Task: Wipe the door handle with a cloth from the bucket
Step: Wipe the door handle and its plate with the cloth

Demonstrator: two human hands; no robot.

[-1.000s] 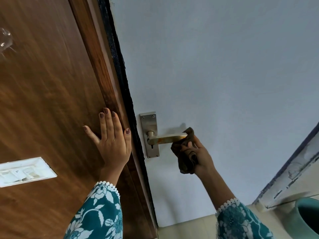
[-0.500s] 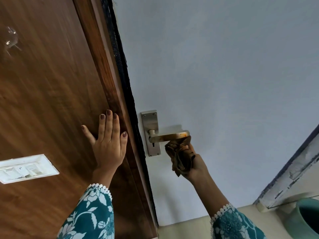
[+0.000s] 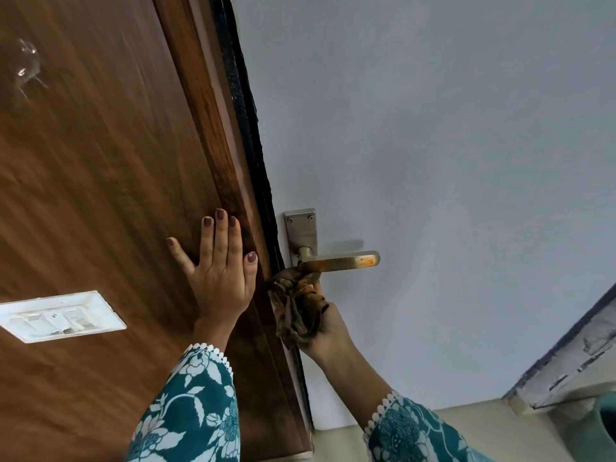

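A metal lever door handle (image 3: 343, 260) with rust spots near its tip sticks out from a backplate (image 3: 301, 228) on the pale blue door. My right hand (image 3: 328, 328) grips a crumpled brown cloth (image 3: 296, 303) pressed under the handle's inner end, next to the spindle. My left hand (image 3: 220, 265) lies flat with fingers spread on the brown wooden panel (image 3: 100, 195), holding nothing. The teal bucket (image 3: 608, 425) shows only as a rim at the lower right corner.
A white switch plate (image 3: 60, 316) is set in the wooden panel at left. A black seal (image 3: 246, 128) runs between wood and door. A chipped painted frame (image 3: 573, 358) slants along the right edge above the beige floor (image 3: 466, 438).
My right hand has slid the cloth leftward along the handle, from the outer tip to the inner end near the backplate. The left hand has stayed flat on the wood.
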